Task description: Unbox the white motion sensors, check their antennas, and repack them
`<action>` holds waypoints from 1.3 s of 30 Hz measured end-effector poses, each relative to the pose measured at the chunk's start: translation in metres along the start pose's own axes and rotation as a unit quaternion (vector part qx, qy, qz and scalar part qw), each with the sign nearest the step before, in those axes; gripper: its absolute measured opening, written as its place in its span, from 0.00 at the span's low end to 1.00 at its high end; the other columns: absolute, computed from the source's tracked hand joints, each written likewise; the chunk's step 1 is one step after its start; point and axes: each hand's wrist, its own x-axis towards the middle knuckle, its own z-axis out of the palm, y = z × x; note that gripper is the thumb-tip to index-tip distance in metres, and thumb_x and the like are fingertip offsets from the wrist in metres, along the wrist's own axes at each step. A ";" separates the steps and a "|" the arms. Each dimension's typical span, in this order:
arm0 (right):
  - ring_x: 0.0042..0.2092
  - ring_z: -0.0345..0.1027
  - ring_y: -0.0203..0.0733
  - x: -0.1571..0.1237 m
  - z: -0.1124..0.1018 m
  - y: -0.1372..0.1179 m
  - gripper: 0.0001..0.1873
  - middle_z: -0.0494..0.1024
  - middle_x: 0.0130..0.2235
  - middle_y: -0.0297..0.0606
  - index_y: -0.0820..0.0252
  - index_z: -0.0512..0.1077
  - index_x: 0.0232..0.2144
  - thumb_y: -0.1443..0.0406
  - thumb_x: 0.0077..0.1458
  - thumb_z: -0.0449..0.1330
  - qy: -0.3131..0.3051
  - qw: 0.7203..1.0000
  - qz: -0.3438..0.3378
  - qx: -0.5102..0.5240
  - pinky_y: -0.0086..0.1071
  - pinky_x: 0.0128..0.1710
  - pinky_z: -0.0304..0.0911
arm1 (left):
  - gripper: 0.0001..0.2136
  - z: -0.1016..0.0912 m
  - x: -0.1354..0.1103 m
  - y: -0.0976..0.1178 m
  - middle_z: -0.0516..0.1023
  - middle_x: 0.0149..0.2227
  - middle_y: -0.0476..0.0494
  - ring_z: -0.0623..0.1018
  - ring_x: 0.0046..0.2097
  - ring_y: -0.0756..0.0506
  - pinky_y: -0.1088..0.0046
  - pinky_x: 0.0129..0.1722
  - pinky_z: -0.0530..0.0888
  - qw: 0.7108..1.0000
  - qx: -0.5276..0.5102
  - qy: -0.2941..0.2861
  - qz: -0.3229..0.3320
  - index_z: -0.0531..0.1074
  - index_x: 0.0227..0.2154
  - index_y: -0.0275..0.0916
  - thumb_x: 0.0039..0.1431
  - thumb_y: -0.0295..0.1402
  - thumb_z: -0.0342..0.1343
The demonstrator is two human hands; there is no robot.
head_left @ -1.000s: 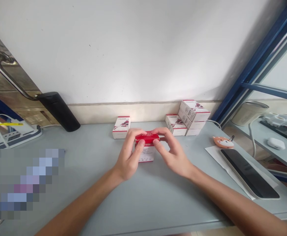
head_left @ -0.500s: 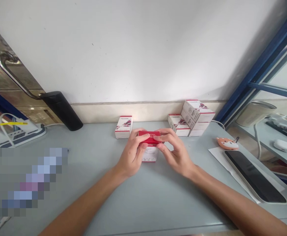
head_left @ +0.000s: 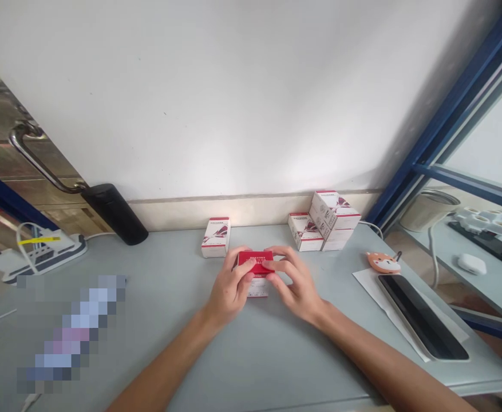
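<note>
Between my two hands is a small cardboard box (head_left: 258,288), with a red end facing up and a printed white side towards me. My left hand (head_left: 230,290) is closed around its left side, thumb at the front edge and index finger on the red end. On the right, my right hand (head_left: 296,284) grips the other side in much the same way. Fingers hide the box's sides, and whether its base rests on the desk I cannot tell. A similar white and red box (head_left: 216,237) stands just beyond my left hand.
Several like boxes (head_left: 336,212) are stacked at the back right by the wall. A black cylinder (head_left: 115,214) and a power strip (head_left: 44,257) are at the left, near a blurred-out object (head_left: 72,332). On the right lie a phone (head_left: 422,317), paper (head_left: 364,280) and an orange animal-shaped item (head_left: 383,262).
The view has shifted, so the scene sits lower in the picture. Both hands keep hold of the box, and its red end now tilts more towards me.
</note>
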 end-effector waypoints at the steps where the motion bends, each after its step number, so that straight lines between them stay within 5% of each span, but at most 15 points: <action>1: 0.55 0.74 0.49 0.001 0.000 0.000 0.13 0.72 0.57 0.46 0.49 0.71 0.55 0.63 0.70 0.59 -0.010 1.000 0.006 -0.001 0.45 0.52 0.75 | 0.16 -0.001 0.000 0.000 0.70 0.57 0.37 0.75 0.57 0.42 0.62 0.50 0.78 1.000 -0.011 -0.003 -0.011 0.66 0.61 0.47 0.76 0.29 0.43; 10: 0.58 0.71 0.49 0.003 0.005 0.000 0.24 0.67 0.62 0.48 0.46 0.62 0.64 0.65 0.69 0.59 -0.043 0.999 0.014 -0.028 0.46 0.53 0.76 | 0.23 0.005 -0.007 -0.003 0.66 0.63 0.34 0.65 0.69 0.39 0.51 0.61 0.74 0.993 -0.071 -0.019 -0.088 0.56 0.66 0.47 0.72 0.26 0.51; 16: 0.59 0.69 0.47 0.001 0.005 0.005 0.22 0.66 0.63 0.47 0.45 0.64 0.61 0.67 0.69 0.60 -0.023 0.998 -0.047 -0.047 0.42 0.49 0.75 | 0.24 0.007 -0.010 -0.007 0.61 0.64 0.35 0.71 0.64 0.42 0.59 0.54 0.80 0.998 -0.062 0.002 -0.029 0.58 0.65 0.49 0.71 0.21 0.51; 20: 0.59 0.68 0.47 0.001 0.006 0.006 0.22 0.65 0.64 0.46 0.44 0.63 0.60 0.67 0.69 0.60 -0.026 0.997 -0.046 -0.061 0.43 0.50 0.75 | 0.18 0.006 -0.014 -0.009 0.63 0.63 0.34 0.77 0.58 0.44 0.65 0.48 0.83 0.998 -0.037 -0.011 -0.056 0.63 0.60 0.46 0.71 0.23 0.51; 23: 0.60 0.69 0.48 0.003 0.003 0.004 0.21 0.66 0.64 0.47 0.45 0.63 0.60 0.65 0.69 0.60 -0.045 0.998 -0.010 -0.036 0.43 0.51 0.74 | 0.14 0.010 -0.016 -0.008 0.67 0.61 0.35 0.77 0.60 0.41 0.62 0.51 0.82 0.996 -0.042 0.018 -0.082 0.64 0.57 0.46 0.72 0.27 0.52; 26: 0.59 0.71 0.50 0.006 -0.001 0.003 0.33 0.69 0.63 0.50 0.48 0.55 0.66 0.60 0.65 0.65 -0.093 0.993 0.074 0.009 0.46 0.53 0.73 | 0.11 0.015 -0.013 -0.005 0.72 0.56 0.37 0.78 0.58 0.42 0.61 0.52 0.82 0.979 -0.053 0.104 -0.168 0.64 0.55 0.46 0.73 0.34 0.53; 28: 0.52 0.76 0.49 0.005 -0.002 0.003 0.44 0.75 0.58 0.49 0.50 0.47 0.70 0.57 0.62 0.68 -0.152 0.978 0.138 0.044 0.43 0.48 0.75 | 0.10 0.016 -0.010 -0.004 0.75 0.52 0.39 0.80 0.53 0.44 0.65 0.48 0.82 0.950 -0.062 0.155 -0.265 0.63 0.53 0.46 0.74 0.38 0.52; 31: 0.40 0.78 0.44 0.003 0.000 0.005 0.46 0.81 0.50 0.40 0.48 0.47 0.71 0.56 0.60 0.68 -0.215 0.951 0.210 0.071 0.37 0.38 0.74 | 0.10 0.011 -0.004 -0.009 0.76 0.51 0.39 0.80 0.51 0.45 0.66 0.47 0.81 0.931 -0.069 0.150 -0.326 0.62 0.54 0.46 0.75 0.40 0.50; 35: 0.42 0.77 0.46 0.003 0.002 0.015 0.37 0.80 0.52 0.40 0.49 0.59 0.65 0.56 0.59 0.69 -0.117 0.969 0.217 -0.032 0.39 0.41 0.74 | 0.12 -0.006 0.002 -0.025 0.71 0.61 0.36 0.72 0.64 0.38 0.52 0.62 0.73 0.959 0.081 0.051 -0.266 0.68 0.56 0.46 0.74 0.38 0.49; 39: 0.47 0.74 0.51 0.000 -0.003 0.030 0.29 0.80 0.51 0.43 0.53 0.68 0.59 0.66 0.56 0.68 -0.024 0.974 0.112 -0.194 0.44 0.46 0.72 | 0.14 -0.022 0.000 -0.044 0.68 0.64 0.31 0.66 0.69 0.29 0.40 0.66 0.65 0.932 0.273 -0.020 -0.238 0.72 0.57 0.44 0.72 0.35 0.49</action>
